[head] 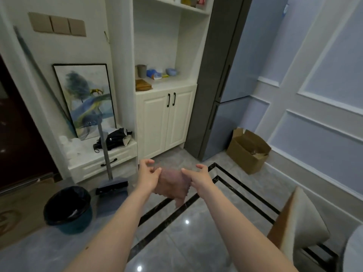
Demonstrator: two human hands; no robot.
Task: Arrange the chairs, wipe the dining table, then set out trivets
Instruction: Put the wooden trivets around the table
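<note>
I am seeing both hands stretching a pinkish cloth (172, 186) above the floor. The left grip (147, 173) is pinching its left edge. The right grip (198, 174) is pinching its right edge.

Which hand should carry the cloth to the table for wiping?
Probably the right hand. Both hands pinch the pinkish cloth, but the chair shows at the lower right, so the table is likely on that side. The left hand could let go.

Left hand (147, 174) and right hand (199, 176) each pinch a brownish cloth (172, 186) above the tiled floor (186, 242)
</note>
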